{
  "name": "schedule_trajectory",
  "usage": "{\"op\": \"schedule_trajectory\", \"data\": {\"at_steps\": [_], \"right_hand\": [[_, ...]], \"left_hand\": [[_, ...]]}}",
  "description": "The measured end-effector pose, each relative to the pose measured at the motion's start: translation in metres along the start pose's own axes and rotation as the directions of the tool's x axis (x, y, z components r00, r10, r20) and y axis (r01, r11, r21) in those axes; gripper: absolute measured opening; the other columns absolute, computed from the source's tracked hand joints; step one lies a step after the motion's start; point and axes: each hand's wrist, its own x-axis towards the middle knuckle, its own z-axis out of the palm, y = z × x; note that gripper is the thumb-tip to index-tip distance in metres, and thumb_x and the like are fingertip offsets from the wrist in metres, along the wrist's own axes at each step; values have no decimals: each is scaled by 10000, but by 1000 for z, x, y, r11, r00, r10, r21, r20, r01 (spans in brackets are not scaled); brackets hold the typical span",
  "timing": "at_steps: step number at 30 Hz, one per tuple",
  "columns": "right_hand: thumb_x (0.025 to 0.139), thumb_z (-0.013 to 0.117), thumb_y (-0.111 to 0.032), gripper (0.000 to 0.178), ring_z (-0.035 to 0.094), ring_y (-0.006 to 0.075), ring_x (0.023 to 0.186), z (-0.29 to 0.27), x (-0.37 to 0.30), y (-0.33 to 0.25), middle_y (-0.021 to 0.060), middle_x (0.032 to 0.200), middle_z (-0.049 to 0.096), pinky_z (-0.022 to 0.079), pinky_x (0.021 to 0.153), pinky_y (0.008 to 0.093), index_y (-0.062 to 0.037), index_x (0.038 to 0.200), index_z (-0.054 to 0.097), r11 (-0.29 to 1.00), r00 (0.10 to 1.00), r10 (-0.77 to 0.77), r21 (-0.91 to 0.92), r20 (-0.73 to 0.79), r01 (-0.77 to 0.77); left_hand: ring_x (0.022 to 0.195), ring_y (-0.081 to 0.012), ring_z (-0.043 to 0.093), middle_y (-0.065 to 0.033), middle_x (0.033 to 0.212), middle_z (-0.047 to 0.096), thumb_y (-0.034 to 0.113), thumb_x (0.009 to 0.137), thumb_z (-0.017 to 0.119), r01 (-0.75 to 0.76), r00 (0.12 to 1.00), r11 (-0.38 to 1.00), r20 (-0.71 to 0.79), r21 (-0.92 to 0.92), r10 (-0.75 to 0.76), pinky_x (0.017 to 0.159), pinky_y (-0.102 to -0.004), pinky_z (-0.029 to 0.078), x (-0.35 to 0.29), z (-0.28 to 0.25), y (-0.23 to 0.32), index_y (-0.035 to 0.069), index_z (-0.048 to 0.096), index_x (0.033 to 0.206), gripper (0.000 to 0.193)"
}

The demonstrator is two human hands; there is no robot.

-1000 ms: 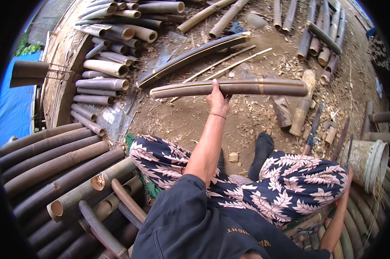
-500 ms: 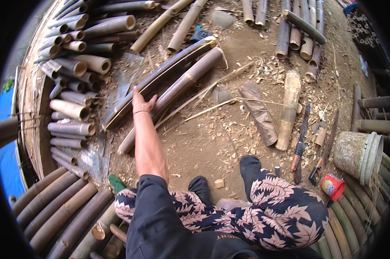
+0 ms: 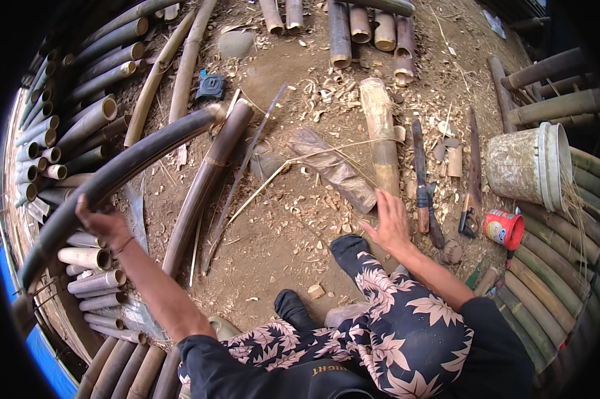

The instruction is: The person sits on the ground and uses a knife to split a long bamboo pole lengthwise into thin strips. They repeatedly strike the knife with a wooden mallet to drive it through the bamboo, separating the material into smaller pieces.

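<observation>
My left hand (image 3: 105, 225) is wrapped around a long dark bamboo piece (image 3: 130, 163), lifted and slanting from the lower left up toward the middle. A brown bamboo pole (image 3: 207, 176) lies on the ground just to its right, with thin strips beside it. My right hand (image 3: 391, 225) holds nothing, its fingers spread and stretched out. It hovers by the lower end of a pale, chipped bamboo length (image 3: 380, 120) and a crumpled brown flat piece (image 3: 333, 169). To its right lies a long knife (image 3: 419, 169) with a wooden handle.
Bamboo poles (image 3: 91, 123) are stacked along the left, with more at the far side. A second long blade (image 3: 473, 159), a dirty white bucket (image 3: 518, 166) and a red can (image 3: 503, 229) stand or lie at the right. A blue-black tape measure (image 3: 211, 86) rests among shavings.
My left hand has taken hold of the dark bamboo piece and lifted it to the left, off its place beside the brown pole. My right hand has come into view. The view has shifted right.
</observation>
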Motion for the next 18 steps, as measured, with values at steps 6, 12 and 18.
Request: {"op": "schedule_trajectory", "data": {"at_steps": [6,12,18], "right_hand": [[726,850,-404,834,499,329,1112,47,59,2,175,1162,527,381,986,468,10,1336,460,992,995,40,-123,95,-29],[704,854,-439,800,521,314,1086,51,58,8,147,1124,555,363,991,475,-16,1289,511,987,999,26,-161,26,-22],[683,870,-405,869,497,334,1141,45,46,3,164,1189,551,327,1039,485,3,1350,492,989,998,-15,-147,57,23]], "left_hand": [[968,-297,688,-186,1075,690,428,899,645,-286,897,936,399,204,187,935,-431,536,-47,58,148,-53,581,1227,586],[956,-259,695,-153,1060,698,236,779,844,-395,515,733,794,554,-323,835,-386,604,-208,83,52,78,500,1386,715],[1014,-360,689,-237,1205,649,568,793,725,-584,135,427,602,690,-787,952,-451,554,-283,-23,-88,75,424,1467,887]]}}
